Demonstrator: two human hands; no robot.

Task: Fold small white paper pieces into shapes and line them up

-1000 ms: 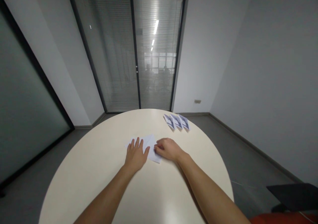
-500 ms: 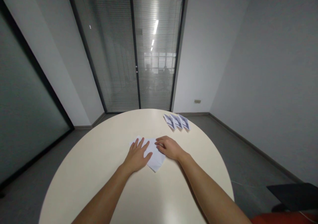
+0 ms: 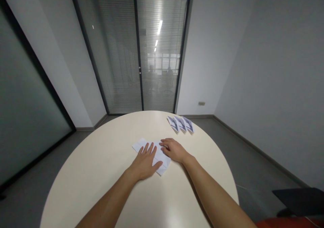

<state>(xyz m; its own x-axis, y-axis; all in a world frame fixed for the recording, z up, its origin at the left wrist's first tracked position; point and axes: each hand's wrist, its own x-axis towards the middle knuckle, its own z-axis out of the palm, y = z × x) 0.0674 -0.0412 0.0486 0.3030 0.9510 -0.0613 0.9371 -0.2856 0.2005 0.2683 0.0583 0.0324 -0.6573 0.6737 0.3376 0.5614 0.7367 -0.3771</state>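
Observation:
A white sheet of folded paper (image 3: 165,162) lies on the round table in front of me, partly hidden under both hands. My left hand (image 3: 146,162) rests flat across its middle, fingers spread and thumb out to the right. At the paper's upper right edge is my right hand (image 3: 174,149), its fingers bent inward and its thumb close below them on the paper. The curled fingertips hide exactly how they grip that edge.
Three folded papers with dark printed patches (image 3: 180,124) overlap in a row near the table's far right edge. The round cream table (image 3: 101,167) fills the foreground. A black flat object (image 3: 300,201) and something red (image 3: 286,222) are beyond it, lower right.
My left hand has slid a little to the right across the paper, uncovering more of its left corner. The right hand has hardly moved.

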